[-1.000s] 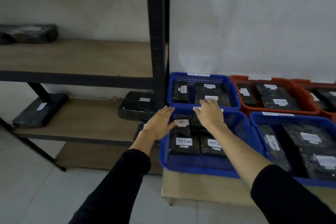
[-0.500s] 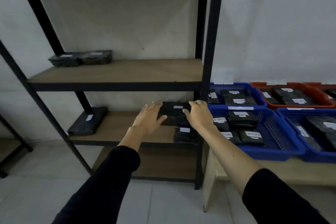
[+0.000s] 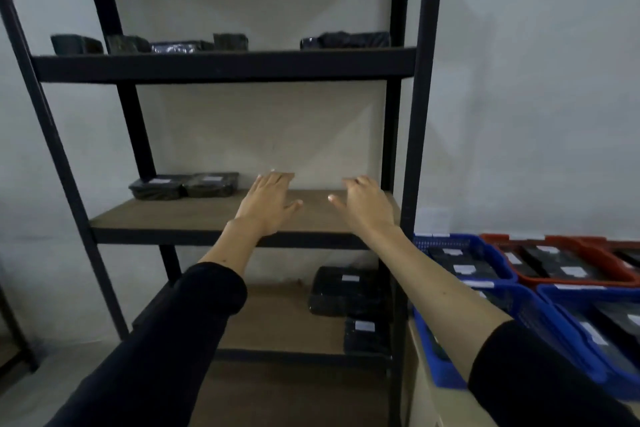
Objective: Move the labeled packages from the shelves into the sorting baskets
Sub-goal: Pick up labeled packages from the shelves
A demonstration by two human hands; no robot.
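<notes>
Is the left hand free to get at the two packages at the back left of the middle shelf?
Probably yes. The left hand is open and holds nothing, raised over the middle shelf. The two packages lie to its left, with bare board between and nothing stacked on them.

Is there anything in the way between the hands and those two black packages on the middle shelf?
Nothing visible. The left hand and right hand hang empty over the bare shelf board, and the two packages lie further left with open board between.
</notes>
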